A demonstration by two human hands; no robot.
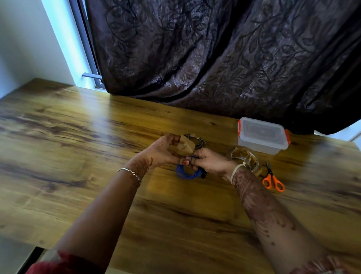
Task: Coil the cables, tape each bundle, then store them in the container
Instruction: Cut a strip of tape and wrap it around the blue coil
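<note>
Pinching blue coil [186, 173] top, R hand [211, 163], tape [185, 147] in L hand [163, 151]

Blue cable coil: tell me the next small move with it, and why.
Probably press the brown tape strip down onto the blue cable coil and wrap it round. The left hand holds the strip just above the coil, the right hand pinches the coil's top, and no tape shows on its visible loops yet.

Left of the container [262, 135], the left hand [163, 150] and right hand [211, 162] cover the top of the blue coil [186, 174]; the tape strip [185, 148] hides most of a grey coil [199, 143].
</note>
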